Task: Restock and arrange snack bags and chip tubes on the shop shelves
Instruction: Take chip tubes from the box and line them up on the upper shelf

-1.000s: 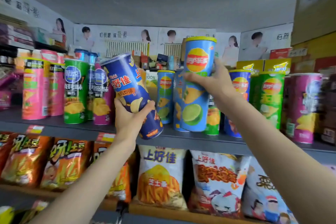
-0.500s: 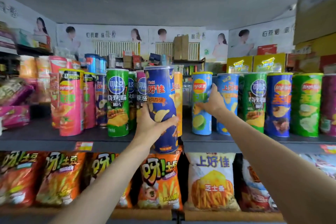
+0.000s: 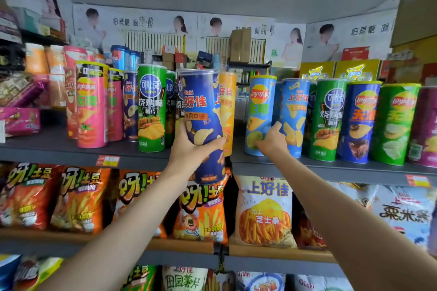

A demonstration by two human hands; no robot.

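Restocking | dark blue cardboard chip tube [image 3: 204, 123] held mid-frame, low on its body, by curled left hand [image 3: 189, 151] | right hand [image 3: 272, 140] fingers on light blue tube [image 3: 259, 116] | judged light, stiff, crushable.

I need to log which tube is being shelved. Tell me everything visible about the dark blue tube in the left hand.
The dark blue chip tube is a tall cylinder with a clear lid, an Oishi label, orange flavour band and printed chips. The left hand grips its lower half, holding it nearly upright in front of the shelf edge, its base below shelf level.
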